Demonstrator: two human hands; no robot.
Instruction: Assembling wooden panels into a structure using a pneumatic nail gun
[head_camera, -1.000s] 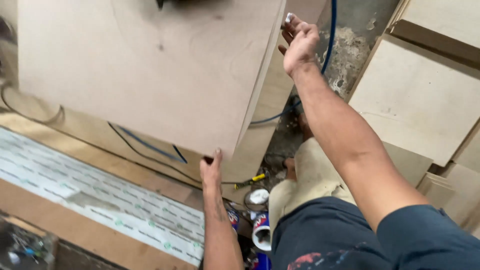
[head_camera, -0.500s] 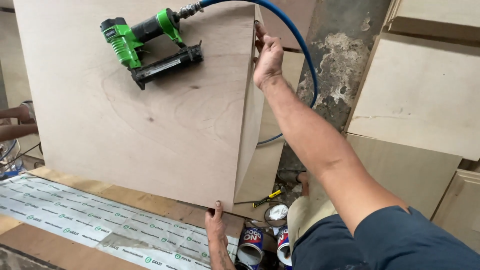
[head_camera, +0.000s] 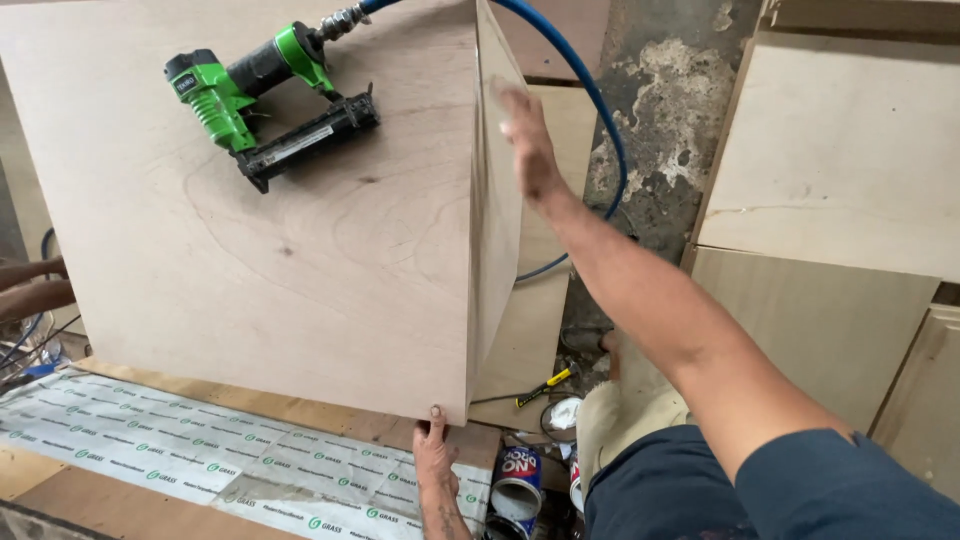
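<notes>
I am gripping the plywood box (head_camera: 300, 250) at its near bottom corner with my left hand (head_camera: 436, 462), right hand (head_camera: 525, 140) lying flat, fingers spread, against its side; the green nail gun (head_camera: 262, 105) is resting on top, near the far edge.

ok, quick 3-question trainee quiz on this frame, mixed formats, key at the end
1. True or false: the green and black nail gun lies on the large pale plywood panel.
2. Which hand grips the panel's bottom corner?
3. The blue air hose joins: A) the nail gun, B) the open tin can.

Key: 1 true. 2 the left hand; the right hand is by the side panel. 3 A.
</notes>
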